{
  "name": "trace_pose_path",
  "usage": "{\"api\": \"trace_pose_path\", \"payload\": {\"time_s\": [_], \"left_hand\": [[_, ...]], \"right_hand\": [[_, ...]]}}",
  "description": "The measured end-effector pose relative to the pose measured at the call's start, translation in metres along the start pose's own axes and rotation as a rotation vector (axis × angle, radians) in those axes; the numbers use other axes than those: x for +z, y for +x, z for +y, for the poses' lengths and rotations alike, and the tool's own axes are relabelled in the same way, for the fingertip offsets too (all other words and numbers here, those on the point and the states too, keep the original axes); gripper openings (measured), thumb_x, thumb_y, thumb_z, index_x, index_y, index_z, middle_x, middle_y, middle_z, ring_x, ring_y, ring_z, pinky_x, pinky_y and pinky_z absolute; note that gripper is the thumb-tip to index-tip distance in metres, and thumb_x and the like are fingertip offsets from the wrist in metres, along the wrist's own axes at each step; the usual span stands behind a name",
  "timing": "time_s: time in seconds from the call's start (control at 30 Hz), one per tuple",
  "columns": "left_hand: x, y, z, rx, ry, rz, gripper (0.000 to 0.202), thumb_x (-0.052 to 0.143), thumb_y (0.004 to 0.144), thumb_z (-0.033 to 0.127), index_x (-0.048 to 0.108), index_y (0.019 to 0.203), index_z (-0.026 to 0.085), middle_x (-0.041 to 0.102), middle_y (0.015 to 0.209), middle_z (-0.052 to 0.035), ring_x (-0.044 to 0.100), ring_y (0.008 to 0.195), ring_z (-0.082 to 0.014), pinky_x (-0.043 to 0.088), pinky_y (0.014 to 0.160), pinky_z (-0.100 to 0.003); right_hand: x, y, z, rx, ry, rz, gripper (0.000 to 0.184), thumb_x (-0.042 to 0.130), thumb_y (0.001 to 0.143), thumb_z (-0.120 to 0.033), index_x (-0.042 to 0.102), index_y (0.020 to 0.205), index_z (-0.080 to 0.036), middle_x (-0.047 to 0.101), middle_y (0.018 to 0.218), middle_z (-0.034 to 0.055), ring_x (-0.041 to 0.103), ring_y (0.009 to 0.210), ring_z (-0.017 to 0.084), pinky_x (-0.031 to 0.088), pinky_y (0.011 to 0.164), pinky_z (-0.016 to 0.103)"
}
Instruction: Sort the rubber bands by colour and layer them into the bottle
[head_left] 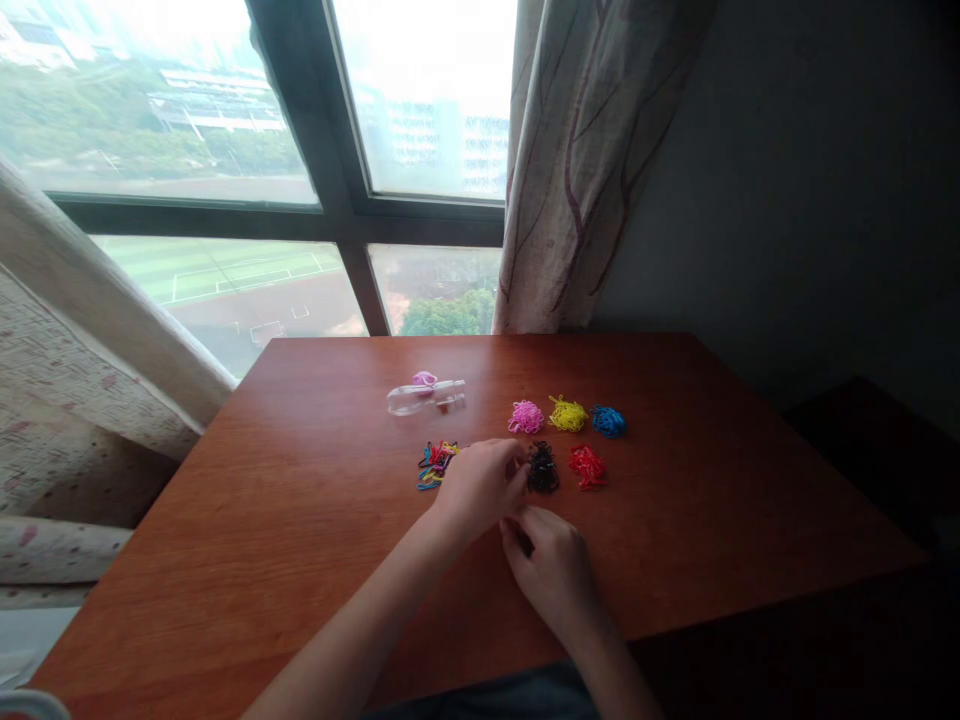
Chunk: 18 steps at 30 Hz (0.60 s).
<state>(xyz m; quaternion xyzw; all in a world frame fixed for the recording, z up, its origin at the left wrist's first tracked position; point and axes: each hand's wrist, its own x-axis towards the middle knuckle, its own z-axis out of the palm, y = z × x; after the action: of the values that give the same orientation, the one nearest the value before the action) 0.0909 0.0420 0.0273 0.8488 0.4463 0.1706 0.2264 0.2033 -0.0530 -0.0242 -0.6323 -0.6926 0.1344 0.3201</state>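
Observation:
My left hand [481, 485] is over the table with curled fingers, right beside a pile of black rubber bands [543, 468]. Just below it, my right hand [553, 558] has thumb and forefinger pinched together, close to the left fingertips. Anything between the fingers of either hand is too small or hidden to make out. A pile of mixed-colour rubber bands [435, 464] lies partly behind my left hand. To the right of the black pile lie red rubber bands [588, 467]. Pink [526, 417], yellow [568, 413] and blue rubber bands [608, 421] form a row farther back.
A clear plastic bottle [409, 400] lies on its side at the back of the wooden table [300, 520], with a pink item [424, 380] by it. Beyond the table's back edge are a window [420, 220] and a curtain [555, 200].

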Motion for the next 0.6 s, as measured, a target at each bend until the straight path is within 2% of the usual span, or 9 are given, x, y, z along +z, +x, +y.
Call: {"api": "trace_pose_path", "payload": {"time_s": [0.13,0.27,0.4,0.6], "left_hand": [[0.008,0.02,0.009,0.0,0.056,-0.005,0.015,0.055,0.084,0.027,0.07,0.087,0.024,0.073,0.084,-0.0033,0.067,0.076,-0.0196,0.045,0.063,-0.026],[0.003,0.019,0.005,-0.033,0.063,0.013,0.016,0.055,0.085,0.027,0.07,0.088,0.023,0.073,0.085,-0.0042,0.066,0.075,-0.0193,0.045,0.063,-0.026],[-0.01,0.0,-0.015,-0.075,0.016,0.108,0.015,0.054,0.086,0.025,0.069,0.086,0.022,0.071,0.079,-0.0021,0.063,0.07,-0.0156,0.043,0.064,-0.024],[-0.02,-0.046,-0.051,-0.106,-0.073,0.218,0.016,0.053,0.089,0.028,0.066,0.085,0.019,0.068,0.075,-0.0013,0.059,0.067,-0.0132,0.041,0.063,-0.022]], "right_hand": [[0.002,0.0,0.002,-0.017,-0.002,0.019,0.018,0.052,0.087,-0.013,0.068,0.083,-0.021,0.07,0.077,0.0026,0.066,0.072,0.017,0.042,0.067,0.024],[0.002,0.0,0.002,-0.026,0.024,0.022,0.02,0.051,0.088,-0.013,0.069,0.088,-0.021,0.072,0.08,0.0032,0.067,0.075,0.017,0.044,0.069,0.024],[0.0,0.0,-0.001,-0.005,0.046,0.013,0.02,0.05,0.088,-0.014,0.068,0.087,-0.022,0.072,0.081,0.0024,0.066,0.074,0.017,0.044,0.07,0.024],[0.0,0.0,-0.001,0.004,0.027,-0.002,0.018,0.051,0.088,-0.015,0.067,0.087,-0.023,0.071,0.079,0.0008,0.066,0.072,0.015,0.044,0.068,0.024]]}}
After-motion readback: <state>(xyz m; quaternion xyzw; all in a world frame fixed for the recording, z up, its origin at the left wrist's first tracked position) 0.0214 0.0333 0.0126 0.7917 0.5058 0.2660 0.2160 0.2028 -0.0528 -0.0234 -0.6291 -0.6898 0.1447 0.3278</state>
